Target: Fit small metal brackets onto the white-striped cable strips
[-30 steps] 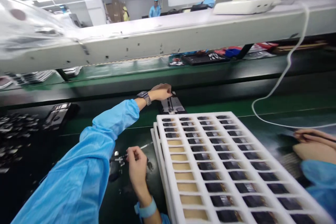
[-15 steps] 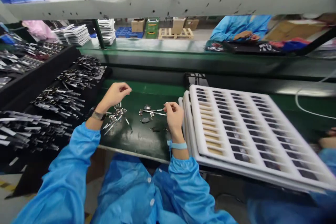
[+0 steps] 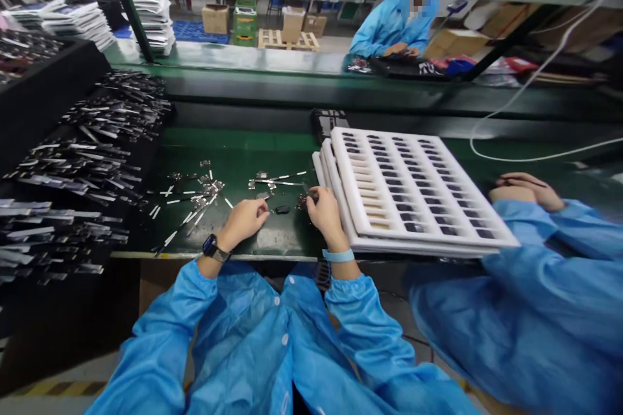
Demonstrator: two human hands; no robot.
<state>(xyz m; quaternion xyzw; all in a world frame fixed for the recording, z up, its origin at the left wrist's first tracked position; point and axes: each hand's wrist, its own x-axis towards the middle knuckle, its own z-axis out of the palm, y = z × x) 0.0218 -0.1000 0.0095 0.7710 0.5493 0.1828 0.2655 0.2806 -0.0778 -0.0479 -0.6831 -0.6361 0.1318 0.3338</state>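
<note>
My left hand (image 3: 244, 222) is low over the green bench, thumb and fingers pressed together; whatever they hold, if anything, is hidden. Just right of its fingertips lies a small black part (image 3: 281, 210). My right hand (image 3: 325, 213) is closed beside the foam trays, its fingertips at small dark parts (image 3: 302, 201) too small to make out. Beyond both hands lie small metal parts with white strips (image 3: 280, 179). A looser heap of similar strip parts (image 3: 207, 191) spreads out to the left.
Stacked white foam trays (image 3: 433, 241) with dark pieces in their slots stand at right. Bundles of strip parts (image 3: 82, 162) fill the left side. A co-worker's hands (image 3: 528, 189) rest on the bench at far right. A white cable (image 3: 516, 157) hangs behind the trays.
My left hand has come from above the left heap towards the front middle. My right hand has left the white strips for the dark parts beside the trays. The view has shifted.
</note>
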